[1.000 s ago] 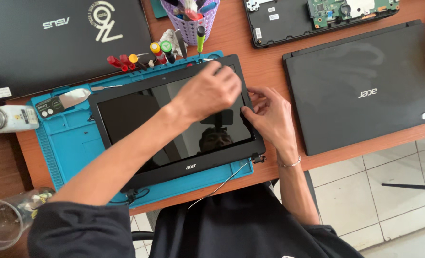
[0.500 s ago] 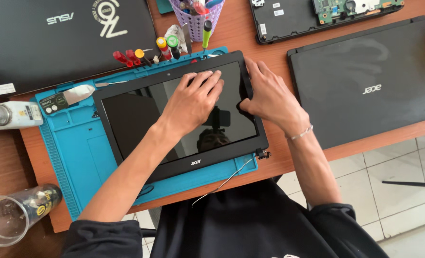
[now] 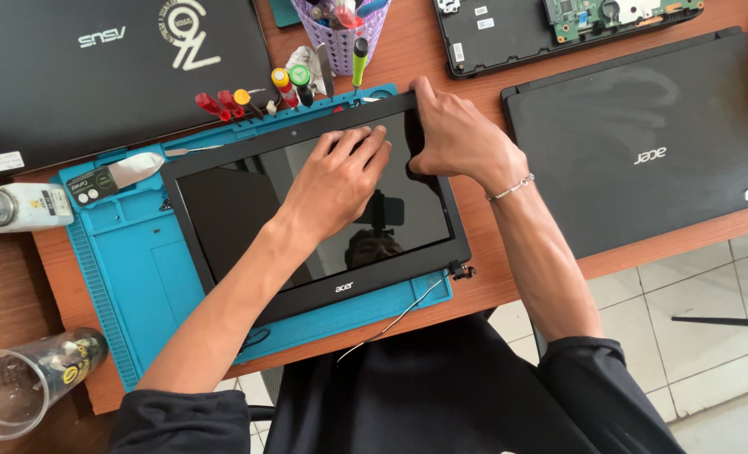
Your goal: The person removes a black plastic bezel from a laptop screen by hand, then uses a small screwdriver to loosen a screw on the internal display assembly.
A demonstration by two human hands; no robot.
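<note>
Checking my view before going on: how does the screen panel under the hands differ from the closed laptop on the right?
The screen panel is a thin glossy lid alone on the blue mat, cable trailing, with the left hand and right hand on it. The closed laptop is whole, matte, untouched, on bare wood. Both are black.

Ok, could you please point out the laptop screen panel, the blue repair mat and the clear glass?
laptop screen panel (image 3: 248, 219), head view, bare dark glass left of the hands.
blue repair mat (image 3: 138, 277), head view, flat left area.
clear glass (image 3: 8, 395), head view, its side wall.
</note>
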